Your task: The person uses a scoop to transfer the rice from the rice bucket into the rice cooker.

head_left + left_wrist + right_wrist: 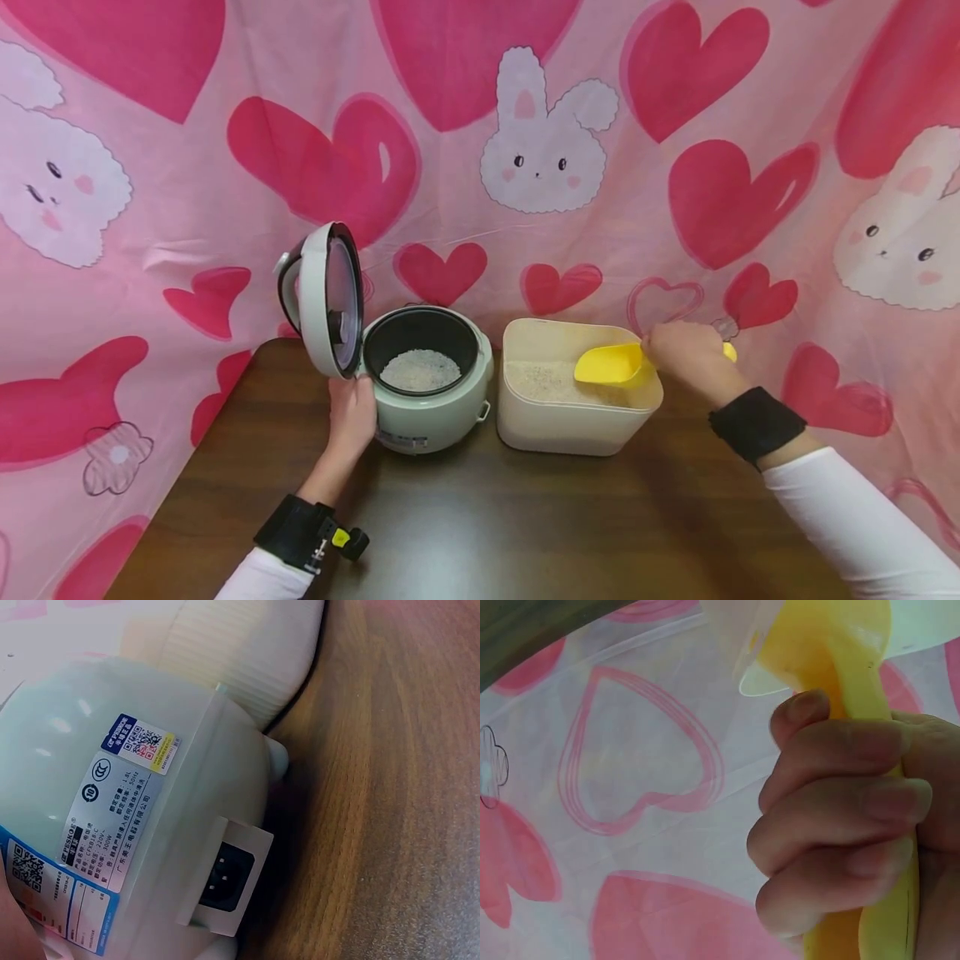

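Observation:
My right hand (686, 354) grips the handle of a yellow scoop (611, 365), fingers curled round it, as the right wrist view shows up close. The scoop's bowl is over the right half of a cream rice bin (573, 425), above the pale rice (543, 379) inside. To the left stands a pale green rice cooker (431, 421) with white rice (422, 369) in its dark inner pot. Its lid (322, 304) is raised on the left side. My left hand (352, 414) is against the cooker's side just below that lid, its fingers mostly hidden.
The cooker and bin stand side by side towards the back of a dark wooden table (480, 525). A pink cloth (450, 208) with hearts and rabbits hangs right behind them. The cooker's power socket (227, 877) faces the left wrist camera, with no cord in it.

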Action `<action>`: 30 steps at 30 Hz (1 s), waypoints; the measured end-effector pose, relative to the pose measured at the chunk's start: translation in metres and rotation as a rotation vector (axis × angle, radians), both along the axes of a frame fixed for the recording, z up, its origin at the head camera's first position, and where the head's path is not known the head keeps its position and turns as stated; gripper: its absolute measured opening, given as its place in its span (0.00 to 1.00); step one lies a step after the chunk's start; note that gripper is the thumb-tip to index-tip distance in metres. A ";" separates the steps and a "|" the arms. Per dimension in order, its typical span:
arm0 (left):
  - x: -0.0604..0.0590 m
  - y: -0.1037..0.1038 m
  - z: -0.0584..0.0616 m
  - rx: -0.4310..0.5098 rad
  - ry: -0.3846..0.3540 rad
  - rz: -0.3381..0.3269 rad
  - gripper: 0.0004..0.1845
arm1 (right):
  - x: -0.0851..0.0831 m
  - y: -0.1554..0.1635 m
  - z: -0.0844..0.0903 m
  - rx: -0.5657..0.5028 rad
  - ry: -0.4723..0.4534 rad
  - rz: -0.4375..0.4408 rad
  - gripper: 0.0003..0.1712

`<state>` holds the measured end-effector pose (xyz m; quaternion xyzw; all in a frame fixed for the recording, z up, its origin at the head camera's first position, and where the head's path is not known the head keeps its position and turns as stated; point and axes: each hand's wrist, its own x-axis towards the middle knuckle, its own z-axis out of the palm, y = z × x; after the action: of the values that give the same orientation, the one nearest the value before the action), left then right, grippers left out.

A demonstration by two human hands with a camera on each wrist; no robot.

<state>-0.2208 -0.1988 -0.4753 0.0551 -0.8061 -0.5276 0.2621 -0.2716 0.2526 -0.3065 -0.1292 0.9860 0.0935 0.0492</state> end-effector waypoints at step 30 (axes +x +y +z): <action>0.002 -0.002 -0.003 0.002 -0.032 -0.012 0.24 | -0.014 -0.034 -0.055 -0.040 -0.040 0.038 0.07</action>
<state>-0.2191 -0.2007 -0.4787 0.0589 -0.8099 -0.5292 0.2459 -0.2852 0.2181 -0.3618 -0.1509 0.9838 0.0719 0.0643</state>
